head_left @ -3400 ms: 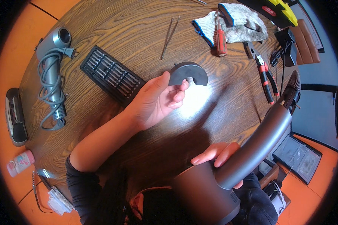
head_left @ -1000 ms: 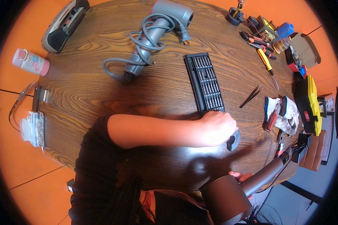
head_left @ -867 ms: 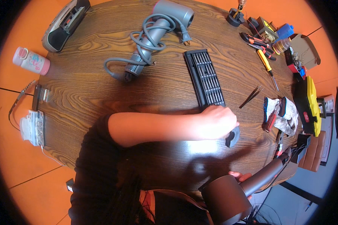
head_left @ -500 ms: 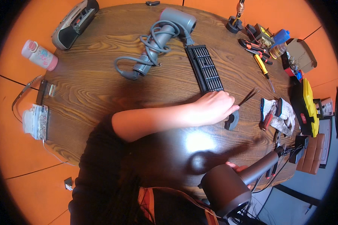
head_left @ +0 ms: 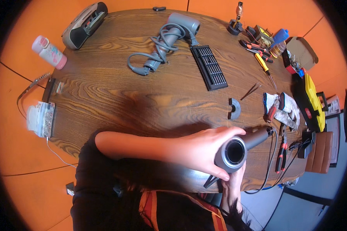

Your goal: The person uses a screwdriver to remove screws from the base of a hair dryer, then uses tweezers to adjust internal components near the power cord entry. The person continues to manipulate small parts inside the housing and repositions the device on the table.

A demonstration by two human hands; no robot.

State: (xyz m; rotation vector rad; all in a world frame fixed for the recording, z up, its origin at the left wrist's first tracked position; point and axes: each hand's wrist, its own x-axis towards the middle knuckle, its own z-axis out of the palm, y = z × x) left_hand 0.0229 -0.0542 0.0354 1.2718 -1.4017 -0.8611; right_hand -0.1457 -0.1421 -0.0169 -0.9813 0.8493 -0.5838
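A dark grey hair dryer (head_left: 254, 140) is held above the near right part of the table, its round ring-shaped end (head_left: 221, 161) facing up. My left hand (head_left: 202, 148) reaches across and grips the barrel, with thumb and fingers on either side of it. Beneath the barrel is my right hand (head_left: 237, 184), closed against the dryer, its fingers mostly hidden. A thin black piece (head_left: 211, 181) shows below my left thumb; I cannot tell what it belongs to. Beyond the hands lie a dark C-shaped part (head_left: 236, 109) and tweezers (head_left: 251, 91).
A second grey hair dryer (head_left: 184, 22) with coiled cord lies near a black screwdriver bit case (head_left: 209, 67). On the right are gloves (head_left: 289, 114), pliers (head_left: 281, 154), a yellow screwdriver (head_left: 264, 64) and a yellow-black toolbox (head_left: 311, 100). A bottle (head_left: 50, 52) stands at left.
My left hand has come back from beside the bit case and C-shaped part and now grips the dryer's barrel. The dryer has moved up and turned, its ring-shaped end now showing.
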